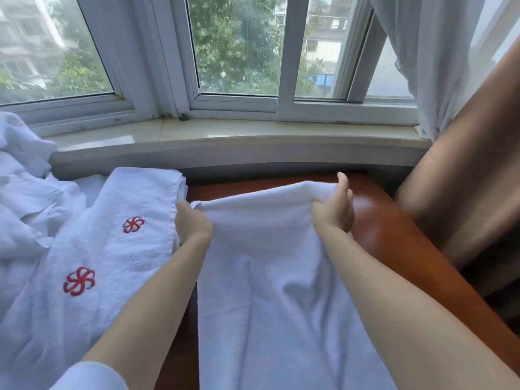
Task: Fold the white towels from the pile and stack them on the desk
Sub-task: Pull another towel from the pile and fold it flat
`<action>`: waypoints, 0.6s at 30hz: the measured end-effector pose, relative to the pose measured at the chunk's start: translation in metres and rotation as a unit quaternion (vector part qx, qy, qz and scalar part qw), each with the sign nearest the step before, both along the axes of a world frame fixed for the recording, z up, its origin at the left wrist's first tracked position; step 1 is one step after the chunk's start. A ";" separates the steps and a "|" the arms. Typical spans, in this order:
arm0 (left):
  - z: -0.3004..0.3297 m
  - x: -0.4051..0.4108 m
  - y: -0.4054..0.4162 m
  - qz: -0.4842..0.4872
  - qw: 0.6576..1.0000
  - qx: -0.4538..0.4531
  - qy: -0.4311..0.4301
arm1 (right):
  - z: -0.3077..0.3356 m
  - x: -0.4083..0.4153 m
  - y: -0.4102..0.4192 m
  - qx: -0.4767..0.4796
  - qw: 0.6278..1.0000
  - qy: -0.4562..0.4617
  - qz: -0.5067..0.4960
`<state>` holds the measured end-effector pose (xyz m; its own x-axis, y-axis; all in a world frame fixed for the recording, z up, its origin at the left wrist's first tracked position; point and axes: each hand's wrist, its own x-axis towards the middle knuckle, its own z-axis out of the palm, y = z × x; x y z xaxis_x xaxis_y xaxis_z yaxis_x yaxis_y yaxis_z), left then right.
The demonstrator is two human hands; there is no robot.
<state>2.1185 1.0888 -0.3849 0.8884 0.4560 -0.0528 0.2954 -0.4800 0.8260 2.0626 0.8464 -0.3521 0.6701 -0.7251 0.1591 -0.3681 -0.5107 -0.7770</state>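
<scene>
The fingers of the left hand [192, 222] and right hand [334, 208] pinch the 2 far corners of the towel [270, 277], whose long axis runs toward the frame's bottom along the tabletop [394, 235].

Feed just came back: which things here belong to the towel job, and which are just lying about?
Job:
towel gripped by left hand and right hand
folded towels
pile
desk

Lying about:
curtain
windowsill
</scene>
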 end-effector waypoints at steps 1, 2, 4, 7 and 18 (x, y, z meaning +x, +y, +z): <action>0.007 0.003 -0.003 0.013 0.999 -0.020 -0.024 | 0.007 0.003 -0.001 -0.027 0.999 -0.024 0.010; 0.011 0.007 -0.004 0.018 0.999 -0.030 -0.042 | 0.012 0.007 -0.001 -0.045 0.998 -0.035 0.017; 0.013 0.012 -0.001 -0.017 0.999 -0.006 -0.042 | 0.012 0.013 -0.005 -0.098 0.995 0.002 0.033; 0.002 0.016 0.006 -0.124 0.974 0.191 -0.004 | -0.007 0.012 -0.011 -0.144 0.969 0.190 0.062; -0.043 0.044 -0.004 -0.264 0.893 0.335 0.147 | -0.048 0.043 -0.008 -0.099 0.949 0.295 0.059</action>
